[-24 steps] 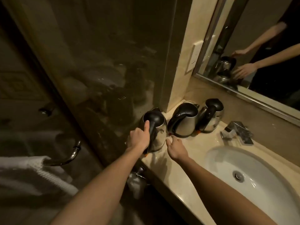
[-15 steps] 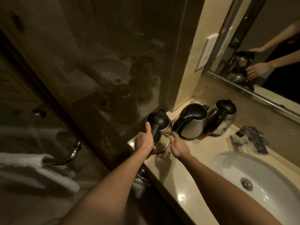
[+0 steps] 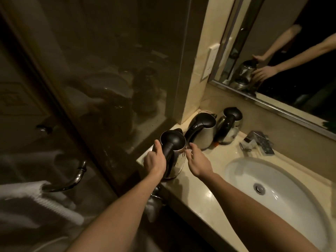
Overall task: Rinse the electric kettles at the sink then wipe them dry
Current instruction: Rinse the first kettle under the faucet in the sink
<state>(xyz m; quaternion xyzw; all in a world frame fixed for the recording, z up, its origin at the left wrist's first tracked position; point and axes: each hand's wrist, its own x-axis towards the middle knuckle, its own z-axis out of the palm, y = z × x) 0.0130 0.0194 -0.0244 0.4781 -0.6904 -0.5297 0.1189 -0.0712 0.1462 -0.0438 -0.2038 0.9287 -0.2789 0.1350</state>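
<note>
At the left end of the counter (image 3: 209,197), our left hand (image 3: 154,160) gripped the black handle of the nearest kettle (image 3: 174,155), fingers curled round it and thumb lying upward along the grip; the forearm reached in straight from below. Our right hand (image 3: 198,160) was loosely spread, holding nothing, its fingers nearly straight with the tips at the kettle's steel side; we could not tell whether they pressed on it. The kettle stood upright at the counter's edge, beside the glass partition (image 3: 109,88); whether its base rested on the stone we could not tell. Its black lid was down, so the inside was hidden; the same went for the middle kettle (image 3: 205,131) and the far kettle (image 3: 230,126), which stood just beside each other against the wall. The white sink (image 3: 291,197) lay to the right, its drain (image 3: 259,189) showing at the bottom, the faucet (image 3: 258,141) behind it.
</note>
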